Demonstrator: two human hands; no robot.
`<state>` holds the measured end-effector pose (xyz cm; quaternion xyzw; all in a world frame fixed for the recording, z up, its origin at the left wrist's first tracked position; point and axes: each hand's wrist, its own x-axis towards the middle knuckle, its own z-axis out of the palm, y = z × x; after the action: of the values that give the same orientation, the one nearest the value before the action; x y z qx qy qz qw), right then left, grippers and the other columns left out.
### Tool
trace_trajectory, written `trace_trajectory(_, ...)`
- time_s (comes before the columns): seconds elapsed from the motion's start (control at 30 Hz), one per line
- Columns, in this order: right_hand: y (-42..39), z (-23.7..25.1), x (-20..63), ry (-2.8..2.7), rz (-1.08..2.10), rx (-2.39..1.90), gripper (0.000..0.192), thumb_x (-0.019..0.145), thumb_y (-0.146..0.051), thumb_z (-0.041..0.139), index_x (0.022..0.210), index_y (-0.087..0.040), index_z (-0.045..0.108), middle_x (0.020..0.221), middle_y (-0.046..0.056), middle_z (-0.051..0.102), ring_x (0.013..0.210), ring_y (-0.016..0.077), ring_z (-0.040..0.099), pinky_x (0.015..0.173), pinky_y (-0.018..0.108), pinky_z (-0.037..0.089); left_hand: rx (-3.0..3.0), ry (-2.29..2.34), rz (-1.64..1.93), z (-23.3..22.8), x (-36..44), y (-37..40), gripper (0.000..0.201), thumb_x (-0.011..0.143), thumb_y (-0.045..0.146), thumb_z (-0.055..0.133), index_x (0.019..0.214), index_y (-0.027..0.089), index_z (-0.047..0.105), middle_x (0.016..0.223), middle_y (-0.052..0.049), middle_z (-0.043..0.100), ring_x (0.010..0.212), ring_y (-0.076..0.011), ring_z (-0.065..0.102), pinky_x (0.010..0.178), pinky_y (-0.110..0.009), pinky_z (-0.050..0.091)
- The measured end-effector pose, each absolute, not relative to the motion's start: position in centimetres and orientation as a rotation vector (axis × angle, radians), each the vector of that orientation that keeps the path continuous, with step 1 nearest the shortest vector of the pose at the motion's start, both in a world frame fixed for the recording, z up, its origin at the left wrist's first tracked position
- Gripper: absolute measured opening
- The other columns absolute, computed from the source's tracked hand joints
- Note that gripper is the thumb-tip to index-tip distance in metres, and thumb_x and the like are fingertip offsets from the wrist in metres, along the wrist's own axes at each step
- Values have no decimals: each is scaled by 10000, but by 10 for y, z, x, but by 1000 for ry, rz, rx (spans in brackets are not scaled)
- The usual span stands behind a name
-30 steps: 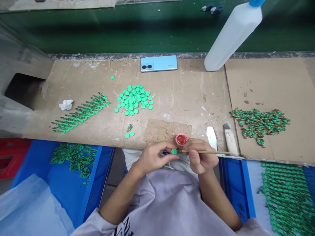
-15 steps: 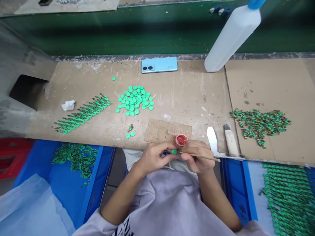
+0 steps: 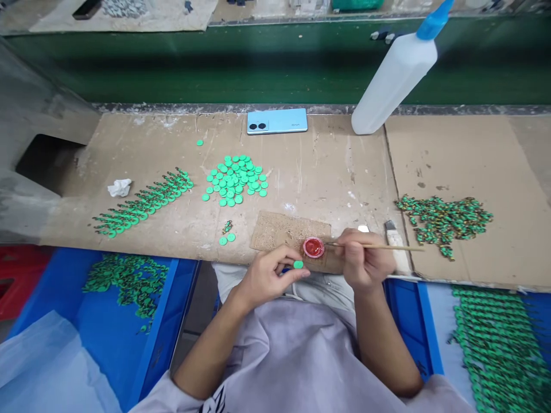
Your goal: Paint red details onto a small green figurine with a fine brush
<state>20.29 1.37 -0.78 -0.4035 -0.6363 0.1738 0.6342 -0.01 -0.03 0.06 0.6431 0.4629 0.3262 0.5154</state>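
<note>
Between the thumb and fingers of my left hand [image 3: 275, 274] is a small green disc [image 3: 298, 264], held flat side up. My right hand [image 3: 368, 261] pinches a thin wooden stick [image 3: 404, 248], whose dark tip points left at the rim of a small pot of red liquid [image 3: 314, 247]. Whether the tip is a brush or a point I cannot make out. The pot stands on a worn piece of board [image 3: 275, 228] just beyond my left fingertips. A pile of green discs [image 3: 232, 180] lies further back.
Rows of green discs with small patterned pieces [image 3: 144, 206] lie left; a patterned heap [image 3: 447, 221] lies right. A blue phone [image 3: 278, 121] and a tall white bottle [image 3: 394, 83] stand at the back. A scraper [image 3: 396, 246] lies near my right hand. Blue bins [image 3: 166, 321] flank me.
My right hand has moved right and slightly up, taking the stick's tip from beside the green disc to the red pot. My left hand keeps the disc. The camera view has shifted slightly.
</note>
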Motion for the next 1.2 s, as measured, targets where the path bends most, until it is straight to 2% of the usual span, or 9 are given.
trace_trajectory(0.23,18,-2,207,-1618,368,-1032,207,1025,-218,580,846,-207,684,659,13,709,533,159,667,486,263,512,1486,1055,780,6,-4,2,302,915,439,757,1038,166,717,718,-16,739,458,-66,368,466,-223,362)
trace_trajectory(0.43,21,4,204,-1666,318,-1057,233,988,-165,594,779,-211,685,669,23,754,543,171,701,485,265,534,1378,995,761,5,-5,3,267,901,397,782,1031,168,742,805,-60,820,468,-85,533,476,-220,411)
trace_trajectory(0.57,24,7,203,-1706,323,-1049,283,983,-158,593,711,-218,640,643,18,741,525,165,687,465,267,515,1236,944,763,6,-4,3,335,834,419,851,995,175,688,806,-60,825,628,-147,722,573,-225,488)
trace_trajectory(0.73,26,10,201,-1742,340,-1032,303,981,-154,590,687,-225,603,638,11,740,511,152,673,460,262,507,1182,967,786,9,-5,7,385,810,427,877,966,172,633,781,-55,817,488,-82,553,508,-226,348)
trace_trajectory(0.87,26,10,201,-1745,338,-1039,300,981,-153,588,691,-227,607,638,13,740,522,158,687,479,259,523,1148,930,797,10,-6,11,407,831,460,855,998,169,625,806,-73,821,510,-89,566,514,-231,346)
trace_trajectory(1.03,26,10,201,-1750,348,-1058,316,1004,-192,582,693,-227,618,641,19,744,518,160,692,482,261,535,1138,894,805,9,-8,13,395,874,455,817,1064,160,635,880,-99,835,721,-165,754,626,-236,506)
trace_trajectory(1.2,26,11,199,-1752,365,-1049,318,1012,-191,579,698,-226,610,650,15,753,532,154,707,491,250,543,1182,866,812,10,-9,13,351,916,411,776,1125,153,663,974,-126,842,856,-205,807,696,-247,582)
